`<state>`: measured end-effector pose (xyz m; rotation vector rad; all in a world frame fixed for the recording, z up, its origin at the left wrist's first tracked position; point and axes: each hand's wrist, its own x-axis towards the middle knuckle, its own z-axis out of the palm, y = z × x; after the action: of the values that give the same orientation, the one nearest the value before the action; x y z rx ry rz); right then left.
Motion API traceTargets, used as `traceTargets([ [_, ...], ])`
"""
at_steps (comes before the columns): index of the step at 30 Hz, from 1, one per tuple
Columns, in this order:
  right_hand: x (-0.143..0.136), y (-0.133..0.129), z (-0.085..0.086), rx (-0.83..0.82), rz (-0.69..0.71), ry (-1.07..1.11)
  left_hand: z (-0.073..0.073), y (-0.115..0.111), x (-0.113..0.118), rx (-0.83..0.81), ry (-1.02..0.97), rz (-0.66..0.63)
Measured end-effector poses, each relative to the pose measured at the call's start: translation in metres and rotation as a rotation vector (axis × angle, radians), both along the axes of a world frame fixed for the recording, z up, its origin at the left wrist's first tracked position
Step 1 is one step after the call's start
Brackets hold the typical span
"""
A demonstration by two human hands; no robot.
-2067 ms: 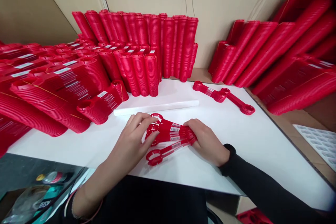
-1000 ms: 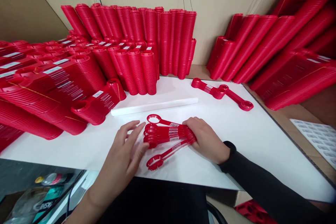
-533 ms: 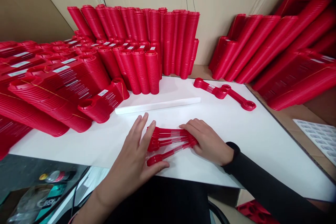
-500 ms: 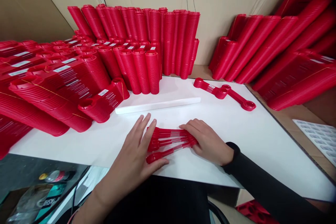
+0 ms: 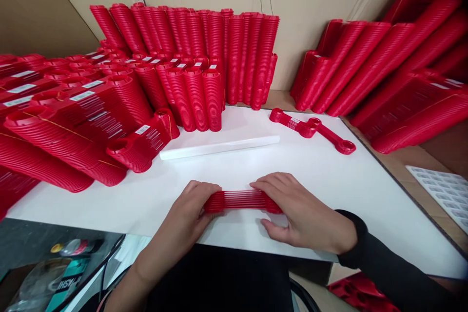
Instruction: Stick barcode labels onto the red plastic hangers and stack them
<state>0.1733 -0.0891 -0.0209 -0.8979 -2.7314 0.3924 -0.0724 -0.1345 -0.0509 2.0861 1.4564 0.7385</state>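
Observation:
A small stack of red plastic pieces [image 5: 243,199] lies sideways near the table's front edge, its thin layers close together. My left hand [image 5: 190,209] is wrapped round the stack's left end, thumb below and fingers above. At the right end, my right hand [image 5: 296,212] rests its fingers over the top, while its thumb stands apart below, off the stack. Beyond the hands lies a white bar [image 5: 219,147]. Behind it to the right are a short stack of red pieces [image 5: 294,123] and a red piece [image 5: 336,140] touching it.
Tall red stacks [image 5: 197,92] crowd the white table [image 5: 127,209] at the left and back. More red stacks [image 5: 365,68] lean at the right. A sheet of labels [image 5: 438,192] lies on cardboard at the right. A bottle [image 5: 78,247] is low at the left.
The fanned red pieces have come together into an even stack. My left hand has closed round its left end. My right hand has moved right and down, and its thumb has come away.

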Motion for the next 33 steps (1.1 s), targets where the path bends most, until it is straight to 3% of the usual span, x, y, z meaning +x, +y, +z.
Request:
traceTargets([
  [5, -0.021, -0.006, 0.001, 0.238, 0.002, -0.102, -0.006, -0.003, -0.002, 0.079, 0.026, 0.004],
  [13, -0.040, -0.008, -0.005, 0.349, 0.023, -0.159, -0.008, -0.004, -0.002, 0.065, -0.011, 0.006],
  [19, -0.042, -0.007, -0.011, 0.354, 0.026, -0.089, -0.006, -0.005, -0.002, 0.052, -0.063, 0.019],
  [24, -0.028, -0.005, -0.004, 0.286, -0.004, -0.079, -0.005, -0.006, -0.002, 0.038, -0.092, 0.030],
  [28, -0.019, -0.011, -0.001, 0.373, -0.035, -0.124, -0.007, -0.005, -0.003, 0.018, -0.110, 0.028],
  [33, -0.029, -0.019, -0.001, 0.541, -0.086, -0.236, -0.002, 0.000, 0.001, -0.060, -0.193, 0.095],
])
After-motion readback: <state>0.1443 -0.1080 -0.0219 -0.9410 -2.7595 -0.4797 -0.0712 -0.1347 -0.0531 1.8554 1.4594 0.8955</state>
